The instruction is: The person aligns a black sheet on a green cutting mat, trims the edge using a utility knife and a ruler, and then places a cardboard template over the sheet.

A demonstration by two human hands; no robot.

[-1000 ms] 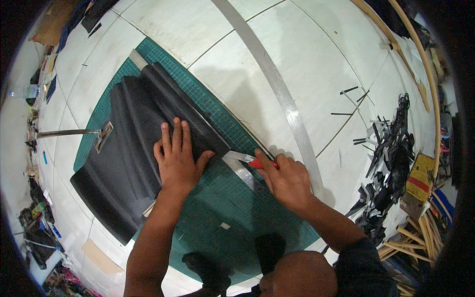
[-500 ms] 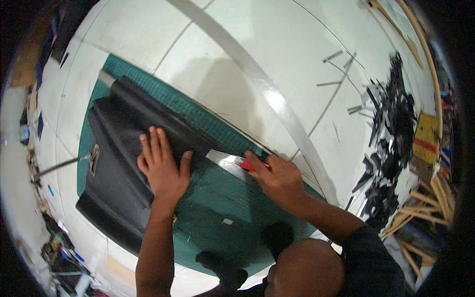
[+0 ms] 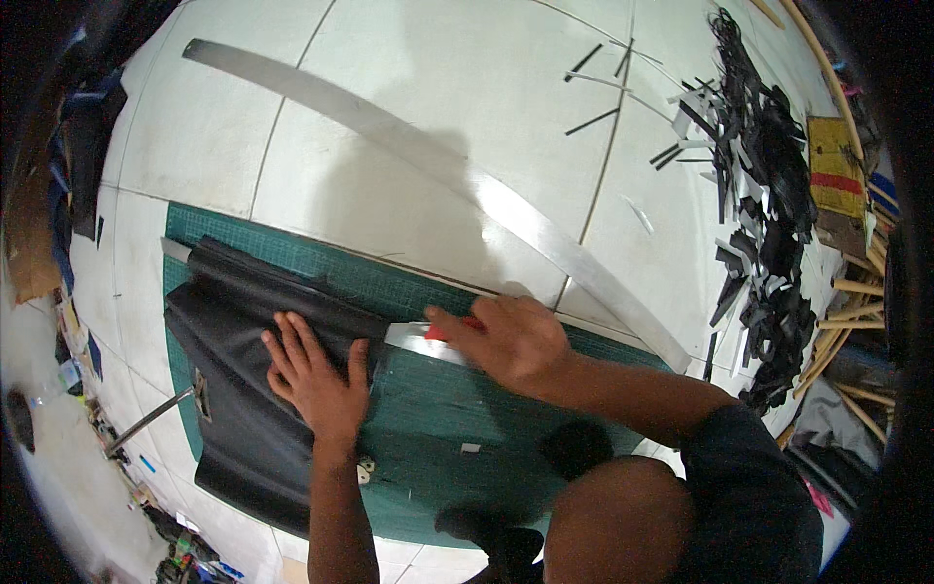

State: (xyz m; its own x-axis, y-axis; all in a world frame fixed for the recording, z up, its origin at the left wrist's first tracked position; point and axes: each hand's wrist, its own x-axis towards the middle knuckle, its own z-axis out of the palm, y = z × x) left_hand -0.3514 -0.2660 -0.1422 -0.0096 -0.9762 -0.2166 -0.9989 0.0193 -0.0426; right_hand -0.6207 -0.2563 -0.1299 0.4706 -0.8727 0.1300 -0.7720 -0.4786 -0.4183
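My left hand (image 3: pixel 316 384) lies flat on a folded black sheet (image 3: pixel 248 428), fingers spread, pressing on its surface. The sheet looks like smooth leather-like material and covers the left part of a green cutting mat (image 3: pixel 428 409). A wide metal ruler (image 3: pixel 413 338) emerges from the sheet's right edge. My right hand (image 3: pixel 516 346) is closed around a red cutter (image 3: pixel 452 329), close over the ruler. Its blade cannot be made out. A metal rod (image 3: pixel 146 423) with a flat head rests on the sheet's left side.
A long metal strip (image 3: pixel 389 127) lies on the white tiled floor beyond the mat. At the right is a heap of black and white offcuts (image 3: pixel 769 234), beside wooden sticks (image 3: pixel 851 316) and a yellow box (image 3: pixel 835 170). A small white scrap (image 3: pixel 471 448) sits on the mat.
The whole view has shifted and turned. My right hand with the cutter has come closer to the black sheet's edge along the ruler. My left hand stays flat on the sheet.
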